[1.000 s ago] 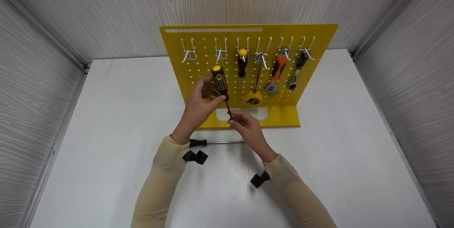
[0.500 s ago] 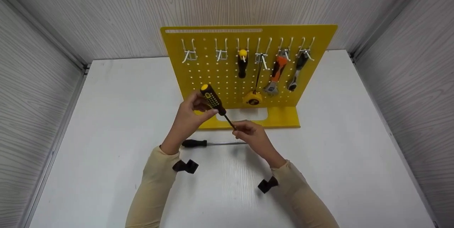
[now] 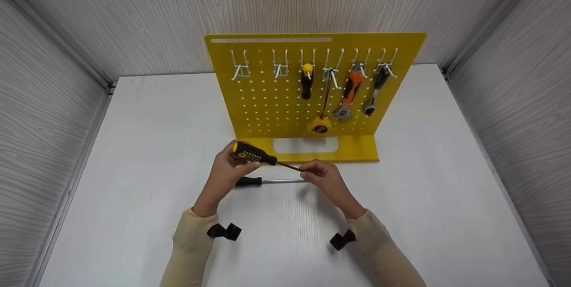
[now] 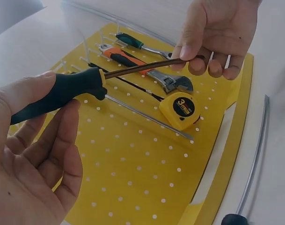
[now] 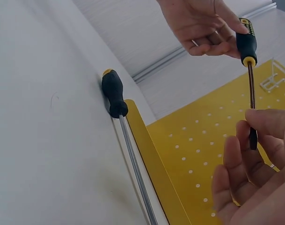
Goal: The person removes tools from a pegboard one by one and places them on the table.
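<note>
A screwdriver (image 3: 255, 153) with a black and yellow handle is held between both hands above the table, nearly level and sloping down to the right. My left hand (image 3: 225, 173) grips its handle, thumb on the near side. Near the tip, my right hand (image 3: 326, 183) pinches the dark shaft; in the right wrist view the flat blade end (image 5: 253, 139) sticks out past thumb and finger. Below them a second, longer screwdriver (image 3: 283, 181) with a bright shaft lies on the table, its handle end partly hidden by the left hand in the head view.
Behind stands a yellow pegboard (image 3: 267, 104) with white hooks. On it hang another screwdriver (image 3: 307, 82), a tape measure (image 3: 319, 125), an orange-handled adjustable wrench (image 3: 351, 93) and a ratchet-like wrench (image 3: 376, 88). Two left hooks (image 3: 241, 70) carry nothing. Walls enclose the white table (image 3: 147, 144).
Both hands have come down and toward me with the screwdriver. Its handle has swung down to the left, so it goes from near upright to almost level.
</note>
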A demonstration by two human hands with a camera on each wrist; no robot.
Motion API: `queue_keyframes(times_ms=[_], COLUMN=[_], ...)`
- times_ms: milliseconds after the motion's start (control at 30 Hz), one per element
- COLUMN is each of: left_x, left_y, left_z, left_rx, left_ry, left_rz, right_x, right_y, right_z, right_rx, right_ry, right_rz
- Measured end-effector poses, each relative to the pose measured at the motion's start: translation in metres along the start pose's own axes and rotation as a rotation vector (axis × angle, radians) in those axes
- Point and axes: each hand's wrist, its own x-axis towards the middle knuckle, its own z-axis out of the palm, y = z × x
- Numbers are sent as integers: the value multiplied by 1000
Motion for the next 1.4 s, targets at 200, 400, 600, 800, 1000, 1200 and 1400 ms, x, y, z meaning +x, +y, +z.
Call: queue_keyframes(times_ms=[200, 400, 600, 800, 1000, 1200, 1400], left_x=[-7, -15, -28, -38, -43, -49, -53], left_y=[-12, -33, -55, -70, -81, -91, -101], left_z=[-7, -9, -10, -13, -16, -16, -16], left_rx=[92, 154, 198, 224, 357, 430, 451], left_ry=[38, 29, 46, 53, 50, 46, 35], left_rz=[-45, -122, -205, -235, -208, -169, -188], right_x=[0, -1, -4, -7, -8, -8, -7], right_y=[5, 13, 23, 29, 33, 38, 42], right_z=[0, -3, -6, -8, -8, -6, -2], right_rx=[-97, -224, -298, -344, -406, -439, -489], right_ry=[2, -13, -80, -127, -175, -186, -212], right_rz=[-22, -19, 26, 44, 36, 27, 30])
